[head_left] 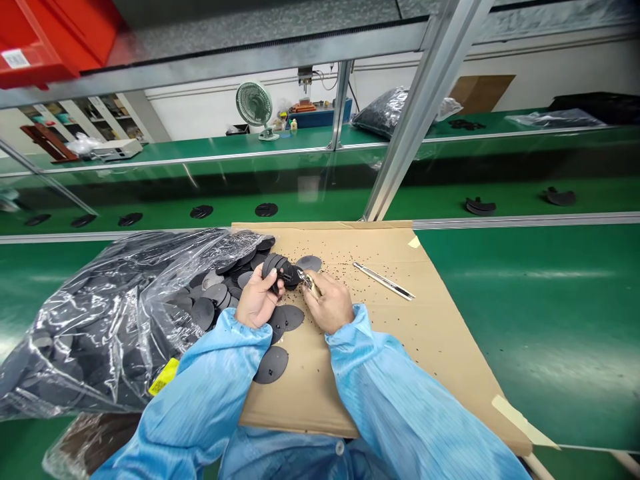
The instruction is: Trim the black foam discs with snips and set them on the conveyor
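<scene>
My left hand (260, 295) is closed around several black plastic discs (274, 265), held as a tilted stack above the cardboard sheet. In my right hand (328, 300) is a pair of nippers (306, 279), fingers wrapped round the light handles. The tool's metal jaws reach the edge of the held discs; whether they are closed on anything is too small to tell. Loose black discs (273, 365) lie on the cardboard (400, 353) beneath and beside my left hand. A clear plastic bag (115, 320) full of similar discs lies open at the left.
A utility knife (384, 281) rests on the cardboard among scattered black bits. Yellowish tape (523, 420) holds the sheet's corner. A metal post (425, 113) rises behind it. Beyond runs a green belt (320, 193) carrying several black pieces. A red bin (60, 40) sits overhead on the left.
</scene>
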A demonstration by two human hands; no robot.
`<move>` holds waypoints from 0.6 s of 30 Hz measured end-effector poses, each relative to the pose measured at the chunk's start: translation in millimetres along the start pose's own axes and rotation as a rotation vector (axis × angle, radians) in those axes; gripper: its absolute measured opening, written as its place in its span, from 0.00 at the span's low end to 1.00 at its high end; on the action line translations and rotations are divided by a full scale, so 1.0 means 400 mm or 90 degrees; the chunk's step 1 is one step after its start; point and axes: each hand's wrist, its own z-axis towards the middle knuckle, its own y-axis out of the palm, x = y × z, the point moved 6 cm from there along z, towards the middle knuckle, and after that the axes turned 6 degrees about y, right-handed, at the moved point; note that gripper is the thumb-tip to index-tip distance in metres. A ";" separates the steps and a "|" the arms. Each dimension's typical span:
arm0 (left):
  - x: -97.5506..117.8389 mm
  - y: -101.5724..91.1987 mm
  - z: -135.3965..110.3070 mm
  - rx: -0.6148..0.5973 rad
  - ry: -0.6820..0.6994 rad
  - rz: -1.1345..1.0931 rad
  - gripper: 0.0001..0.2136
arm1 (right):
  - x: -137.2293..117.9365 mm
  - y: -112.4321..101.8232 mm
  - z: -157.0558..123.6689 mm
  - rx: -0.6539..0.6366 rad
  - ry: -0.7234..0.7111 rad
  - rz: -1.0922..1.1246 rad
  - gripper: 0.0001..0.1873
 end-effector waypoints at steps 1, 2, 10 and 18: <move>0.002 -0.001 0.001 -0.002 0.004 0.003 0.19 | 0.000 -0.003 0.001 0.004 0.009 0.011 0.15; 0.004 -0.002 0.002 -0.001 0.005 0.002 0.19 | 0.000 -0.006 0.002 0.006 0.014 0.021 0.15; 0.012 -0.004 0.000 0.034 -0.017 -0.007 0.17 | -0.020 0.010 -0.007 -0.060 -0.024 0.072 0.18; -0.002 0.003 -0.010 0.004 -0.103 -0.028 0.13 | -0.033 0.030 -0.017 -0.127 -0.072 0.025 0.19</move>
